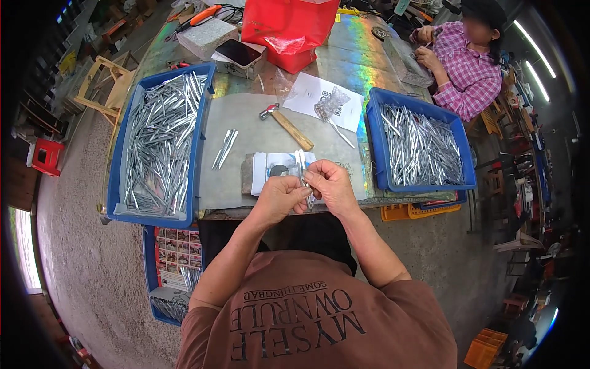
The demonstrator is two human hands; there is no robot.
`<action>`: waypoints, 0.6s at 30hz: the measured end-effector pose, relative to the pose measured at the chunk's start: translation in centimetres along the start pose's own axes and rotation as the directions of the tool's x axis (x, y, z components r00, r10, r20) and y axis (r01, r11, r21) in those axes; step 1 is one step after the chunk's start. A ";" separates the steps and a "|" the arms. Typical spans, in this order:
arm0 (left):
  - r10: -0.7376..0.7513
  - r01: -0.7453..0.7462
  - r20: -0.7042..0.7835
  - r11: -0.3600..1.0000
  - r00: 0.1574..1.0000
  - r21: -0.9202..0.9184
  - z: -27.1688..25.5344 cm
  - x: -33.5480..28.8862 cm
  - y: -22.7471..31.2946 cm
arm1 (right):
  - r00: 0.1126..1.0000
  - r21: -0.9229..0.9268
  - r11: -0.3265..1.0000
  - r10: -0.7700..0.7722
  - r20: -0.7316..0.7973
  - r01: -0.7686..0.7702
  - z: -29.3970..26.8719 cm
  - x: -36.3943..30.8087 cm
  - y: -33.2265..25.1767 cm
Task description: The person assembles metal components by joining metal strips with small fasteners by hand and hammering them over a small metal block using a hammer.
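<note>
Just above the near edge of the table, my left hand (280, 195) and my right hand (332, 186) meet, both with fingers pinched. Between them stand slim shiny metal strips (300, 161), side by side, their upper ends showing above my fingers. The lower ends are mostly hidden by my fingers. Under and behind my hands is a block (247, 174) with white paper or cloth (259, 167) and a dark round piece (279, 170) on it. A ball-headed hammer (290, 128) with a wooden handle lies just beyond. Several similar strips (225, 149) lie to the left.
Blue trays full of metal strips stand left (200, 138) and right (373, 144). Farther back are a printed sheet (307, 92), a phone (238, 53) on a box, and a red bag (289, 27). A co-worker (470, 67) sits at the far right. Another crate (150, 264) stands below.
</note>
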State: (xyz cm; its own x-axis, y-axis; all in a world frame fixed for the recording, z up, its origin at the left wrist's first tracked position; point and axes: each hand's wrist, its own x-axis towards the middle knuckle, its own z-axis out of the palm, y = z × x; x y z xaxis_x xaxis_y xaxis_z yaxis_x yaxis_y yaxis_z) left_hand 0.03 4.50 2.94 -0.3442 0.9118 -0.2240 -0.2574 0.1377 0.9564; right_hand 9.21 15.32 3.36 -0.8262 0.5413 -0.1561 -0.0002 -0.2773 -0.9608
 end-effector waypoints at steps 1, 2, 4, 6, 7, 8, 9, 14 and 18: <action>0.000 0.000 -0.004 1.000 1.000 -0.013 0.1 0.0 0.0 | 1.000 0.008 1.000 -0.003 -0.004 0.003 -0.1 0.1 0.1; -0.001 0.001 -0.008 1.000 1.000 -0.026 0.1 0.1 -0.1 | 1.000 0.008 1.000 -0.003 -0.005 0.003 -0.2 0.1 0.1; -0.008 0.008 -0.006 1.000 1.000 -0.016 0.1 0.2 -0.1 | 1.000 0.040 0.999 -0.003 0.007 0.003 -0.3 0.1 0.1; -0.015 0.015 -0.002 1.000 1.000 -0.005 0.1 0.4 -0.2 | 1.000 0.038 0.999 -0.003 0.008 0.003 -0.3 0.2 0.0; -0.013 0.013 0.000 1.000 1.000 0.005 0.0 0.4 -0.4 | 1.000 0.036 0.999 -0.003 0.010 0.003 -0.3 0.2 0.0; -0.012 0.012 0.004 1.000 1.000 0.014 0.0 0.4 -0.5 | 1.000 0.036 0.999 -0.003 0.009 0.003 -0.3 0.2 0.0; -0.011 0.011 0.004 1.000 1.000 0.014 0.0 0.5 -0.4 | 1.000 0.037 0.999 0.005 0.005 -0.005 -0.3 0.1 -0.1; 0.000 0.001 -0.035 1.000 0.999 0.017 -0.8 0.1 -0.4 | 0.999 0.010 1.000 -0.003 -0.032 0.003 -1.2 0.2 0.0; 0.081 -0.065 -0.247 0.995 0.966 0.071 -3.8 -0.2 0.4 | 0.956 -0.300 0.951 -0.152 -0.250 0.073 -4.6 0.4 0.2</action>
State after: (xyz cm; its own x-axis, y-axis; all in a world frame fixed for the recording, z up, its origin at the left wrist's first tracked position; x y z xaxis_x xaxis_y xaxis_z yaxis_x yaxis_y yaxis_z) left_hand -3.46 2.88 2.62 -0.5766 0.7958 -0.1851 -0.1693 0.1052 0.9799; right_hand 11.46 19.17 2.04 -0.6490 0.7583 -0.0606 0.1084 0.0134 -0.9940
